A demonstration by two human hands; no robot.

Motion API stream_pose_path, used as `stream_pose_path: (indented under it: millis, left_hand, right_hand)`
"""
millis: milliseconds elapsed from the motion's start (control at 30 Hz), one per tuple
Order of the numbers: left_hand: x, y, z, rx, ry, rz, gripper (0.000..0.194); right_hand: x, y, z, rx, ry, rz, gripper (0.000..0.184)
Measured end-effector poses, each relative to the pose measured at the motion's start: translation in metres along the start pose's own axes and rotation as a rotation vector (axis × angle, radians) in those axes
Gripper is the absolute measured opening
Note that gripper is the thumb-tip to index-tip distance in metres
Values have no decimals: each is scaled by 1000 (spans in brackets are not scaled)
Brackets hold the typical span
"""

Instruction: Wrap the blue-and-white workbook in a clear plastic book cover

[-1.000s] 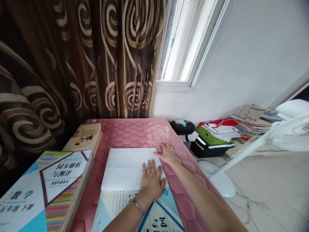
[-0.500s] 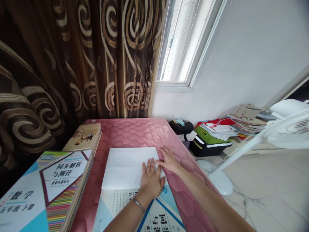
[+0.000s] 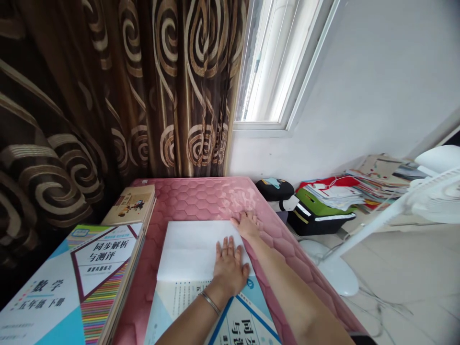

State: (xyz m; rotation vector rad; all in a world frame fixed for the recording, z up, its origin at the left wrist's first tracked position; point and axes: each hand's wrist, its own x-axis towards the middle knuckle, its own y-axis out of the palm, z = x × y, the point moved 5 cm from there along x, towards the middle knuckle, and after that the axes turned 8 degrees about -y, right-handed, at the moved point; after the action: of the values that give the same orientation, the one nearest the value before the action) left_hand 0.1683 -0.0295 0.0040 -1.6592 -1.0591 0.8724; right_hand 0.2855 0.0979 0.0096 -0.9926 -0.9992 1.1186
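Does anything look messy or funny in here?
Yes, a bit messy: papers are heaped crookedly on the box, and loose cables straggle across the floor by the fan. I see nothing spilled.

The window (image 3: 278, 62) glares beside the dim curtain (image 3: 143, 96).

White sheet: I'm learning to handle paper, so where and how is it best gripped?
The white sheet is probably best pinched at its far left corner, coming from the left, thumb above and fingertip beneath. It lies flat, offering only edges; the left hand rests on its right side, the right hand by its far right corner.
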Motion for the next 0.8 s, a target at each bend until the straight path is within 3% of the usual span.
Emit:
stream_pose_path:
  millis: [67, 200, 267, 400, 533, 667, 800]
  left_hand:
    - [1, -2, 1, 5, -13, 17, 68]
    - [7, -6, 11, -34, -31, 6, 66]
    - [11, -8, 25, -33, -41, -6, 63]
    - [18, -21, 71, 56, -42, -42, 62]
    - [17, -42, 134, 137, -262, -106, 61]
    - [15, -47, 157, 162, -304, -146, 62]
    - [15, -43, 155, 185, -272, -125, 60]
  right_hand:
    - [-12, 0, 4, 2, -60, 23, 57]
    - [-48, 9, 17, -12, -384, 108, 50]
    - [-63, 14, 17, -39, -475, 138, 49]
    - [-69, 16, 10, -78, -432, 159, 51]
    - [-65, 7, 21, -81, -376, 221, 50]
    - [-66, 1, 76, -54, -349, 170, 49]
    - [-75, 20, 154, 156, -547, 191, 58]
